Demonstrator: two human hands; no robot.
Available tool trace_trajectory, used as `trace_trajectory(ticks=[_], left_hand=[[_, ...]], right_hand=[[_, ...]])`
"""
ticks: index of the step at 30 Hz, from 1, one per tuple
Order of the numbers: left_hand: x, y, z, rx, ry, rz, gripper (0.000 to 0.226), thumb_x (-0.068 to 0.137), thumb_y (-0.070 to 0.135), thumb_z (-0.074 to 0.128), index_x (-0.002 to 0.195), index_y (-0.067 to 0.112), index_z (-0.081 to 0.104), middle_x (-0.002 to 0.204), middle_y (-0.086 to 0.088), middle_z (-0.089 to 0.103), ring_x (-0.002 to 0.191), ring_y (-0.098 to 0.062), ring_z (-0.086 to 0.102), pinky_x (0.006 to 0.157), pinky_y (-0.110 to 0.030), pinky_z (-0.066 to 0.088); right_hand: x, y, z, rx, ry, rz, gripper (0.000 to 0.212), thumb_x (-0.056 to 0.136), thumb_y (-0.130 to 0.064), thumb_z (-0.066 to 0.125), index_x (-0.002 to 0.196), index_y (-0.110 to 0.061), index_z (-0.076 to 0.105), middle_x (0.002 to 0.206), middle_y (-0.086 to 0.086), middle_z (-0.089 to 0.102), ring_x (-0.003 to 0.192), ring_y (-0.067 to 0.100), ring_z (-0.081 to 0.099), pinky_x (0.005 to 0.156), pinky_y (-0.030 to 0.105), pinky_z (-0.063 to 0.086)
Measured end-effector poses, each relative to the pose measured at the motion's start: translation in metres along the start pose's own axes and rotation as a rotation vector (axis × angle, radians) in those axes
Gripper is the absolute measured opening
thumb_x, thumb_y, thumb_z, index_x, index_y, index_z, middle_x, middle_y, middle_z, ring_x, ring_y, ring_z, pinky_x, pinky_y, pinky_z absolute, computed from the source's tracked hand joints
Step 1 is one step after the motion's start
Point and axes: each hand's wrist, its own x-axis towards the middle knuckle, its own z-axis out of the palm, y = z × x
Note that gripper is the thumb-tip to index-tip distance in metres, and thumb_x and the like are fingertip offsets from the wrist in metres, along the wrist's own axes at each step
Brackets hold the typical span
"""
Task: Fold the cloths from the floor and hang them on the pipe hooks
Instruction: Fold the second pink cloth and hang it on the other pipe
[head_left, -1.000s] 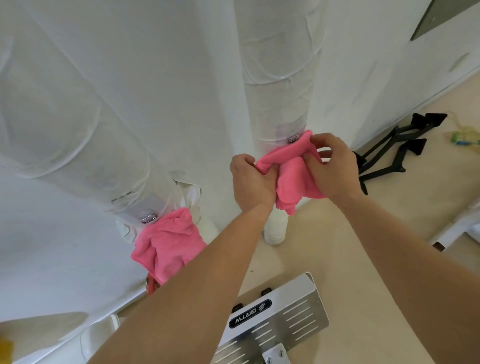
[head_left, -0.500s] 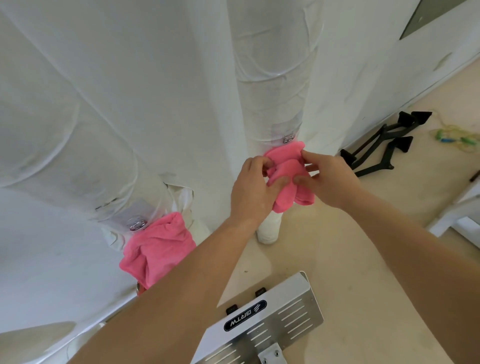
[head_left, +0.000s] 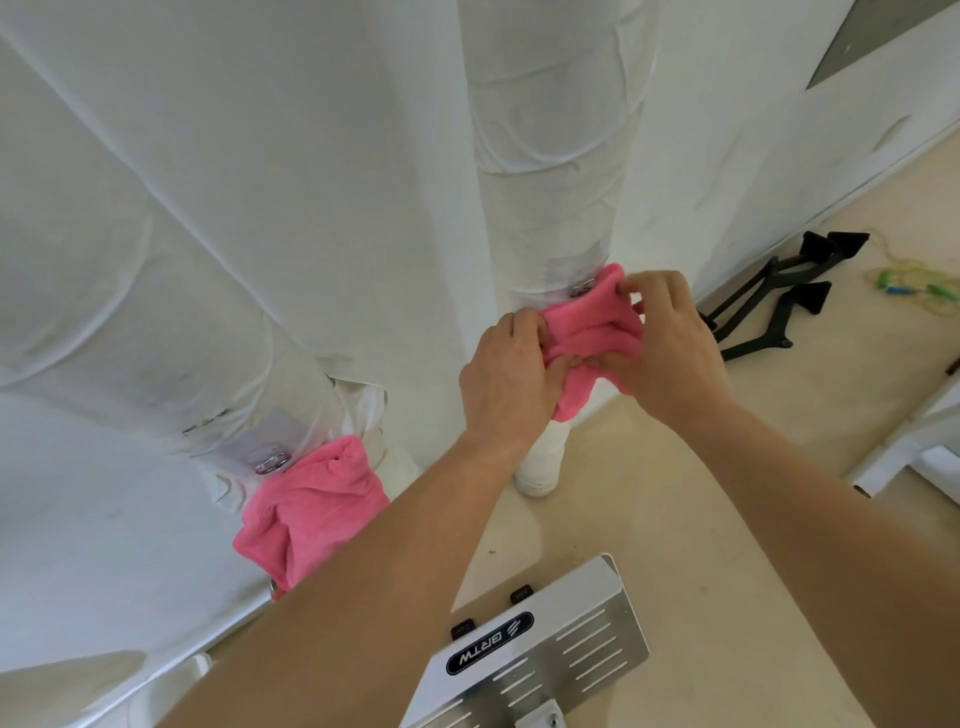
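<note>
Since a moment before, the pink cloth (head_left: 592, 332) had risen against the white pipe (head_left: 545, 156), its top edge reaching the hook (head_left: 583, 287). To its left, a second pink cloth (head_left: 311, 512) hung from a second hook (head_left: 270, 462) on the other pipe (head_left: 130, 260). The left hand (head_left: 506, 379) and the right hand (head_left: 670, 348) each had their grip closed on the bunched cloth.
</note>
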Motion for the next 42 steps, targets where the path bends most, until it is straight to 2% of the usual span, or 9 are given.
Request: trace_trajectory(ticks=[7,11,17,20,28,32,36,39,42], left_hand=[[-0.009,-0.014,0.005,-0.200,-0.008,0.107,0.036,0.088,0.036,0.068,0.116,0.018,0.054,0.107,0.004,0.057,0.086,-0.013,0.058,0.067,-0.037,0.054],[-0.007,-0.024,0.005,-0.207,-0.014,0.208,0.043,0.089,0.038,0.069,0.126,0.019,0.057,0.110,0.001,0.059,0.086,-0.015,0.062,0.066,-0.034,0.056],[-0.001,-0.026,0.016,-0.090,0.154,0.303,0.036,0.090,0.040,0.061,0.111,0.013,0.070,0.094,-0.003,0.067,0.070,-0.020,0.063,0.053,-0.029,0.051],[0.002,-0.025,0.019,-0.153,0.125,0.241,0.035,0.088,0.039,0.061,0.108,0.012,0.071,0.090,-0.004,0.068,0.071,-0.021,0.062,0.059,-0.034,0.053],[0.000,-0.016,0.018,-0.268,0.029,0.030,0.026,0.083,0.029,0.071,0.106,0.016,0.071,0.094,0.001,0.072,0.081,-0.019,0.065,0.074,-0.038,0.055],[-0.003,-0.009,0.015,-0.297,0.024,-0.058,0.026,0.084,0.030,0.069,0.109,0.021,0.070,0.097,0.007,0.071,0.083,-0.015,0.064,0.076,-0.038,0.055],[-0.017,-0.007,0.006,-0.181,-0.060,-0.026,0.040,0.090,0.039,0.064,0.127,0.027,0.060,0.114,0.009,0.064,0.094,-0.011,0.060,0.080,-0.030,0.052],[-0.020,-0.010,-0.001,-0.170,-0.126,0.010,0.049,0.088,0.035,0.066,0.135,0.026,0.055,0.122,0.005,0.061,0.102,-0.014,0.059,0.085,-0.030,0.050],[-0.008,-0.004,-0.004,-0.149,-0.103,-0.033,0.039,0.083,0.033,0.068,0.121,0.028,0.063,0.111,0.008,0.068,0.097,-0.014,0.062,0.084,-0.035,0.053]], right_hand=[[-0.010,0.011,0.005,0.033,-0.100,-0.125,0.054,0.089,-0.037,0.061,0.139,-0.018,0.055,0.117,0.007,0.065,0.095,0.030,0.066,0.080,0.050,0.057],[-0.002,0.012,0.006,0.041,-0.132,-0.105,0.048,0.089,-0.046,0.048,0.121,-0.014,0.065,0.092,0.006,0.066,0.079,0.030,0.064,0.071,0.049,0.055],[0.004,0.009,0.010,-0.052,-0.166,-0.153,0.035,0.090,-0.042,0.044,0.091,-0.013,0.063,0.077,0.001,0.053,0.066,0.024,0.050,0.059,0.037,0.045],[0.008,0.009,0.009,-0.045,-0.195,-0.150,0.015,0.092,-0.025,0.057,0.084,-0.012,0.060,0.074,-0.001,0.048,0.065,0.024,0.047,0.060,0.037,0.042],[0.011,0.002,0.004,-0.043,-0.215,-0.111,0.022,0.090,-0.014,0.063,0.074,-0.022,0.050,0.065,-0.004,0.043,0.065,0.025,0.045,0.057,0.032,0.029],[0.007,0.008,0.011,-0.027,-0.180,-0.054,0.008,0.089,-0.018,0.062,0.090,-0.014,0.069,0.077,0.004,0.056,0.074,0.029,0.056,0.063,0.036,0.043],[-0.005,0.005,0.010,0.094,-0.168,0.100,0.037,0.088,-0.029,0.071,0.124,-0.018,0.068,0.103,0.006,0.054,0.081,0.020,0.056,0.079,0.031,0.046],[-0.013,0.003,0.010,0.168,-0.250,0.135,0.059,0.089,-0.020,0.071,0.144,-0.019,0.051,0.113,0.003,0.055,0.086,0.015,0.059,0.070,0.011,0.040],[-0.009,0.001,0.014,0.163,-0.222,0.146,0.048,0.087,-0.015,0.071,0.133,-0.014,0.060,0.105,0.002,0.056,0.084,0.019,0.062,0.063,0.011,0.036]])
